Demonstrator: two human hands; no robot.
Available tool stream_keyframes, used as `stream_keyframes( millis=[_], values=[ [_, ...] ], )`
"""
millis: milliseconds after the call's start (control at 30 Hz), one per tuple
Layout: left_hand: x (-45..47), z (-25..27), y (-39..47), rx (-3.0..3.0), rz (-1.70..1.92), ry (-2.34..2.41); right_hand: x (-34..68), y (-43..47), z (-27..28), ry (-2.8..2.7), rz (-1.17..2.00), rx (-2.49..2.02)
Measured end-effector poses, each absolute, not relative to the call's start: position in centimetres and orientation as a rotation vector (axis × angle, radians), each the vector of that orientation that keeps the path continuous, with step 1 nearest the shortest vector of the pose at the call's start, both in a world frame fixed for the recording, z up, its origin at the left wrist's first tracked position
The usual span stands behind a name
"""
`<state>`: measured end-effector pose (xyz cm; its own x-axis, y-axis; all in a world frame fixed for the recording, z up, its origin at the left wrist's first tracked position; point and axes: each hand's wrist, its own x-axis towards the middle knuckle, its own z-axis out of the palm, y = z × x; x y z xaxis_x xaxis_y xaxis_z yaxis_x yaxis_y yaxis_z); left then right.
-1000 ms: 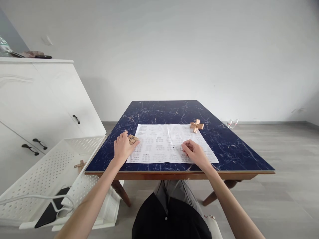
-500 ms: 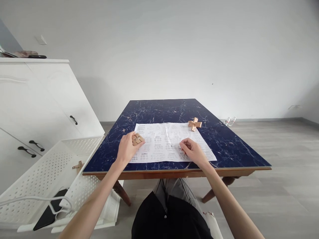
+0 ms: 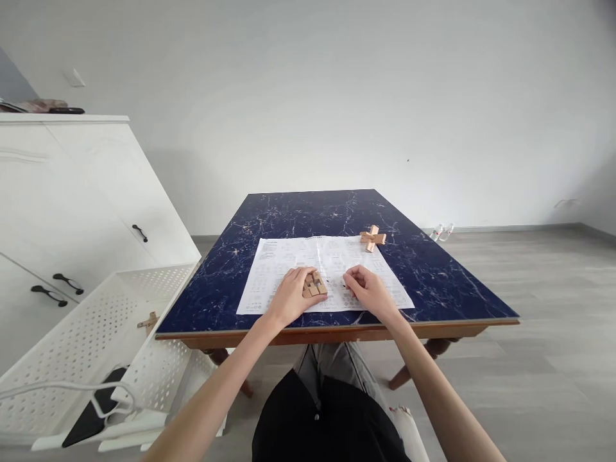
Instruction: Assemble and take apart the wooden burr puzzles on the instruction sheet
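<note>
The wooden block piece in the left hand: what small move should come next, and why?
Probably the right hand should close the small gap and grip the wooden block piece. The left hand holds it low over the printed sheet, and the right hand is curled just beside it, apart from it.

Small wooden puzzle (image 3: 314,284): pale tan, blocky, made of short notched bars packed side by side. Lies flat on the near middle of the printed sheet (image 3: 298,256), close to the near table edge. Left side covered by fingers, right side bare. Well apart from the far right.
</note>
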<state>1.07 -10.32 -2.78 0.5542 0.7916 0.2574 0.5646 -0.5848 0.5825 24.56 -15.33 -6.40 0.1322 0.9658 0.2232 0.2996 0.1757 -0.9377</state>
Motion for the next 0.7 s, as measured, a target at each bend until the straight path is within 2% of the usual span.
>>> stream_keyframes(
  millis=[700],
  values=[
    [-2.3,-3.2,-11.2,2.283,0.666,1.175,23.9,-15.8,-5.4,-1.523,0.665,-1.415]
  ],
)
